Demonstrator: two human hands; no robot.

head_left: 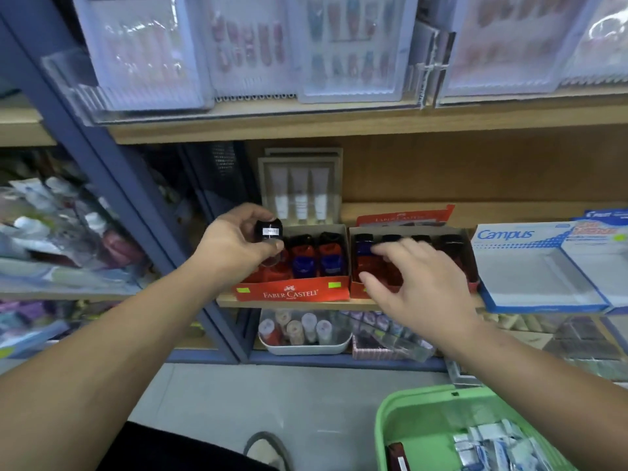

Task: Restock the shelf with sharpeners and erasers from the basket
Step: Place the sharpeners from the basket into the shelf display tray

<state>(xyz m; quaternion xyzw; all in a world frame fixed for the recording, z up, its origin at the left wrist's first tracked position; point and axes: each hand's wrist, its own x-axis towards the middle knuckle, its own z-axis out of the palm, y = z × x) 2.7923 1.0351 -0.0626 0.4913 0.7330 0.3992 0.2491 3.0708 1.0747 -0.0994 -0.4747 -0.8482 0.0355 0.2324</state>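
Shelving of pale wooden boards on blue metal uprights [306,304] carries the stock. A light green plastic basket [384,419] is seen low on the right, well apart from the shelf, with small white-and-blue wrapped erasers [499,443] heaped in it.

Two red cardboard display boxes stand side by side at the board's front edge: the left red box [292,292] and the right red box [407,230]. Both are filled with rows of red, blue and black sharpeners.

The right hand [421,283] is spread over the right red box with its fingers straight and nothing gripped. Motion blur hides whether they touch the stock.

The left hand [234,243] is held above the left end of the left red box. Its curled fingers and thumb pinch a small black round sharpener with a white label [270,230].

Several risks can be judged from here:
- The pinch is a light one, so the sharpener could slip. It would then land on the floor, since the basket is not beneath it.
- The slot under the left hand is hidden. If it is occupied, neighbouring sharpeners could be toppled by pressing down.
- Either box could be pushed over the shelf edge by a forward pull.
- A sweep of the blurred right hand could upset the upright pieces in its box.
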